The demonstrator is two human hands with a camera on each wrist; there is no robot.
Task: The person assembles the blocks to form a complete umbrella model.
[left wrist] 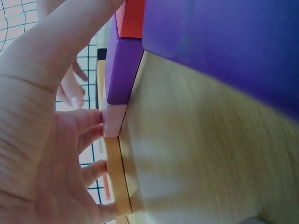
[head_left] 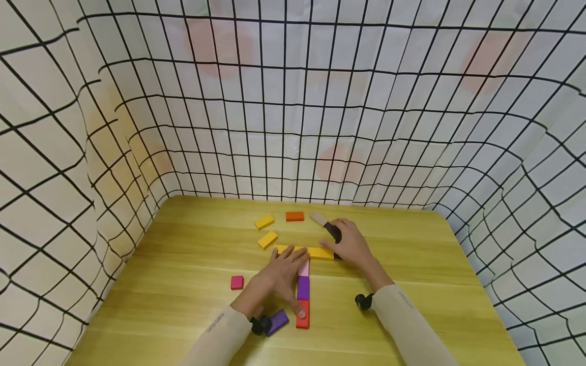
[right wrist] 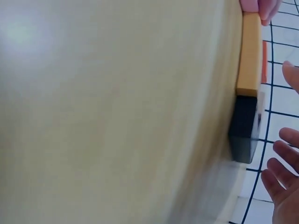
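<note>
My left hand (head_left: 280, 277) spreads its fingers over a T-shaped arrangement of blocks. Its fingertips touch the yellow row (head_left: 321, 253) and pink block (left wrist: 114, 120), while the thumb lies on a red block (head_left: 302, 322). Between pink and red sits a purple block (head_left: 303, 288). My right hand (head_left: 351, 243) hovers by the row's right end, fingers apart and loosely bent. A black block (right wrist: 244, 126) abuts the yellow there. Another black block (head_left: 333, 232) lies tilted beside the right fingers, partly hidden; whether they touch it, I cannot tell.
Behind the row lie two loose yellow blocks (head_left: 264, 222), an orange block (head_left: 295, 216) and a beige block (head_left: 318, 218). A magenta block (head_left: 236, 282) is at left. Another purple block (head_left: 277, 322) lies near my left wrist. Black wire mesh (head_left: 293, 127) borders the wooden table (head_left: 183, 284).
</note>
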